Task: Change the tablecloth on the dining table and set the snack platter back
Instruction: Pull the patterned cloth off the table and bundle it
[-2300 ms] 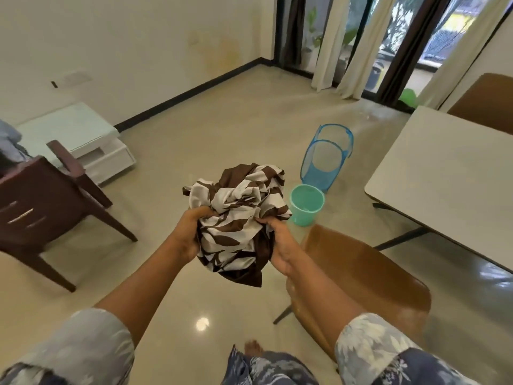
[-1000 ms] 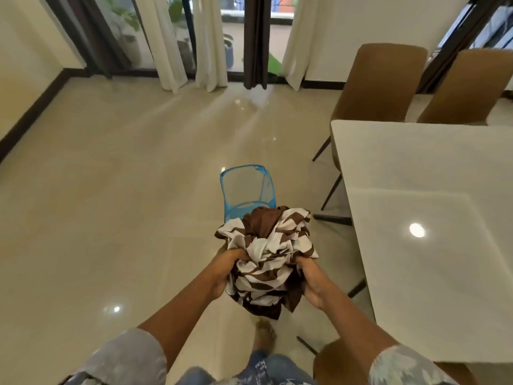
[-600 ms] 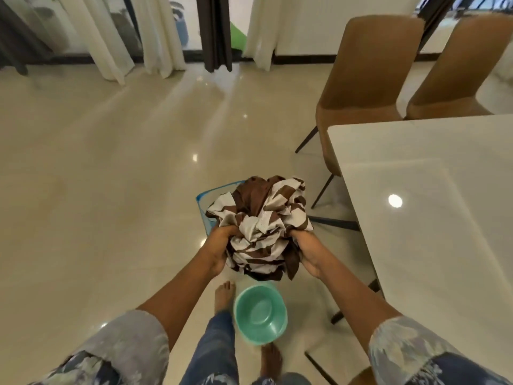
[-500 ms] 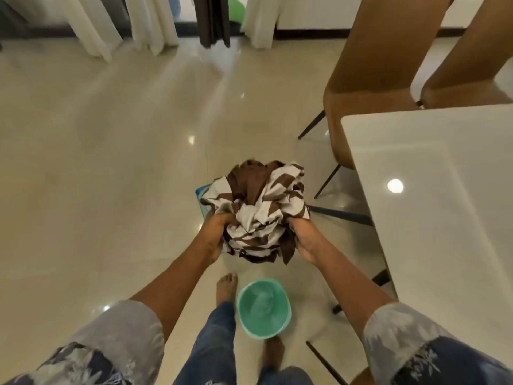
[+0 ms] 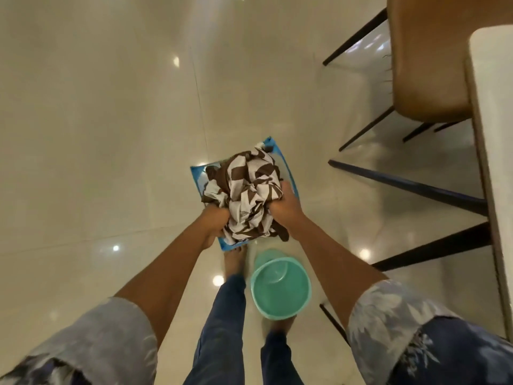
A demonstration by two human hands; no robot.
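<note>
A bunched brown-and-white patterned tablecloth (image 5: 247, 195) fills the mouth of a blue mesh laundry basket (image 5: 197, 176) standing on the floor. My left hand (image 5: 215, 222) grips the bundle at its near left side. My right hand (image 5: 283, 208) grips it at the near right. The bare white dining table (image 5: 494, 134) runs along the right edge of the view. No snack platter is in view.
A teal plastic bucket (image 5: 280, 290) stands on the floor between my feet, just in front of the basket. A tan chair (image 5: 427, 59) is tucked at the table, with its dark legs and the table's dark legs (image 5: 408, 187) reaching toward the basket. Glossy tiled floor lies to the left.
I walked up to the basket and looked down. Both hands lowered the bundled tablecloth from chest height onto the basket's opening.
</note>
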